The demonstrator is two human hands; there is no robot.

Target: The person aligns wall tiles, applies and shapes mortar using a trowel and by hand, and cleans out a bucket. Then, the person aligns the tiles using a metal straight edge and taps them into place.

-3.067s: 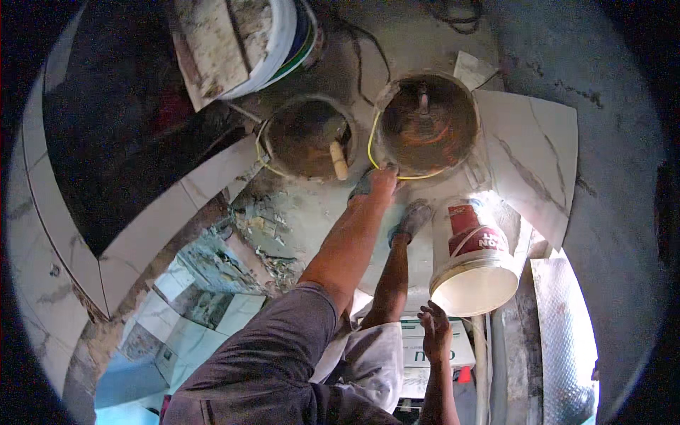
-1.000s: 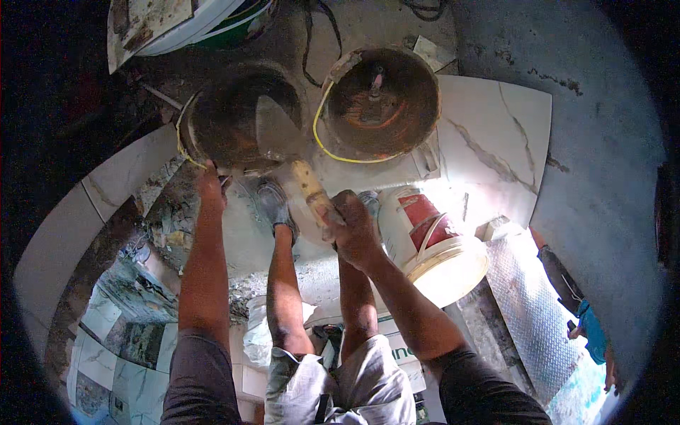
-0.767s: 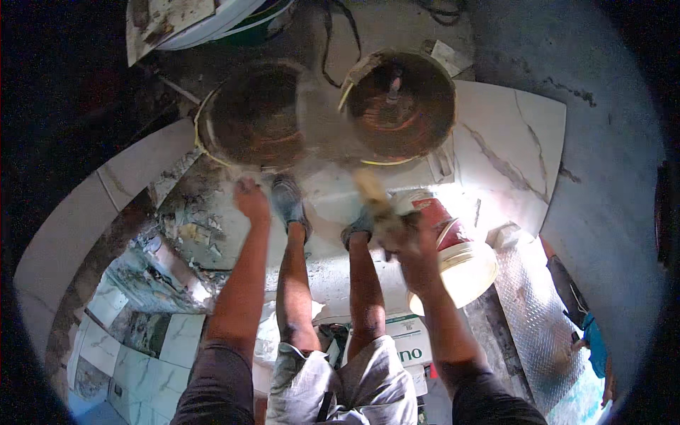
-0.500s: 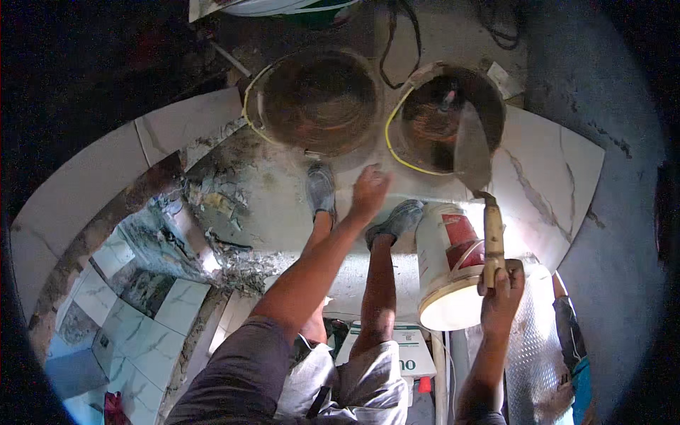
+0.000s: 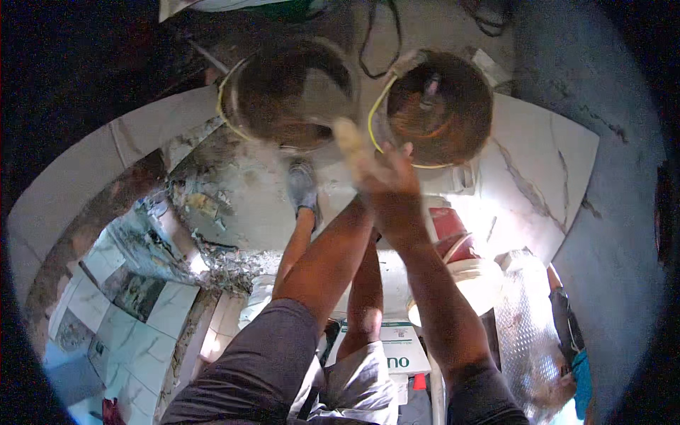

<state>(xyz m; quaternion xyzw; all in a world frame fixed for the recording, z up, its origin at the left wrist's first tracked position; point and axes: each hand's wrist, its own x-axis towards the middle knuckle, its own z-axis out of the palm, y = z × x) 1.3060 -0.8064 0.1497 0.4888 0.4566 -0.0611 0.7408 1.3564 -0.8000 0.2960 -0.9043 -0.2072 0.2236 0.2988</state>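
My right hand (image 5: 397,185) grips the pale wooden handle (image 5: 347,136) of a trowel. Its blurred blade (image 5: 326,99) is over the left round bucket (image 5: 244,88), which looks dark and brown inside. To the right of it stands a second such bucket (image 5: 482,106), with a yellow rim or cord along its left side. Reaching forward, my left forearm (image 5: 329,258) ends where my right hand crosses it. My left hand is mostly hidden and smeared there, so its fingers cannot be made out.
A white bucket (image 5: 485,280) with a red patch stands by my right forearm. Marble-patterned slabs (image 5: 542,166) lie right and left. Broken rubble (image 5: 227,262) and a tiled recess (image 5: 134,347) are at left. A white box (image 5: 400,347) sits near my legs. A black cable (image 5: 368,49) runs behind the buckets.
My right hand has swung the trowel leftward from the right bucket to above the left one. It now overlaps my left hand, which was a closed fist. The view has shifted slightly.
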